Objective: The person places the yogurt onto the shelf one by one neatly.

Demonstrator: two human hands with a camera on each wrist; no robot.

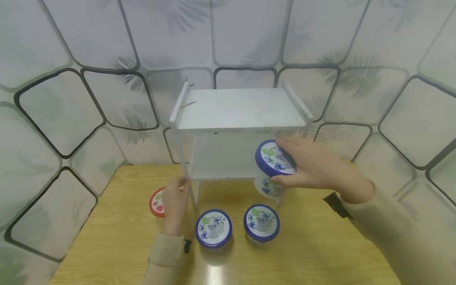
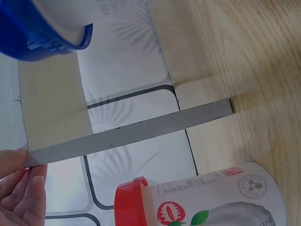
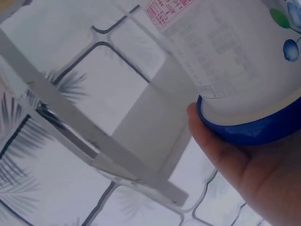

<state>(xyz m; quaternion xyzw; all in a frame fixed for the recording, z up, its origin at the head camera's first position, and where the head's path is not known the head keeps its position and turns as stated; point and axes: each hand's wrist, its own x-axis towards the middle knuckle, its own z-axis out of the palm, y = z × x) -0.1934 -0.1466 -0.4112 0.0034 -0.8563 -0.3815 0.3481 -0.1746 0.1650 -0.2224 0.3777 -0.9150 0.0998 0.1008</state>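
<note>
A white two-tier shelf rack (image 1: 242,109) stands on the wooden table. My right hand (image 1: 313,164) grips a blue-lidded tub with blueberry pictures (image 1: 271,168) round its lid, tilted, in front of the rack's lower shelf on the right. In the right wrist view the same tub (image 3: 235,61) shows its white printed side. My left hand (image 1: 175,202) pinches the rack's front left leg (image 2: 127,135) between thumb and fingers. Beside that hand stands a red-lidded tub with strawberry pictures (image 1: 157,202), partly hidden by it.
Two more blue-lidded tubs, a left one (image 1: 213,228) and a right one (image 1: 261,223), stand on the table (image 1: 306,257) before the rack. A patterned cloth wall (image 1: 246,35) encloses the table at the back and sides.
</note>
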